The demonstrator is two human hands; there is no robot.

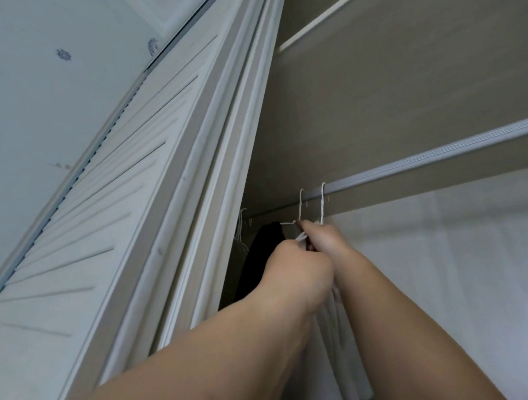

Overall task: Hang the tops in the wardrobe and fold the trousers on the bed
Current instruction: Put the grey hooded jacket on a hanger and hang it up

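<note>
Both hands meet just under the rail (425,159): left hand (297,269) and right hand (323,242) pinch the white top (337,356) at its hanger (301,210), the cloth hanging between the forearms.

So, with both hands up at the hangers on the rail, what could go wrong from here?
1. Both hands work close together at the white hangers, whose hooks sit side by side on the rail; the hangers may tangle, or one may unhook.
2. The white top hangs loosely below the grip and could slide off.
3. The dark garment hangs close by and may be knocked.
</note>
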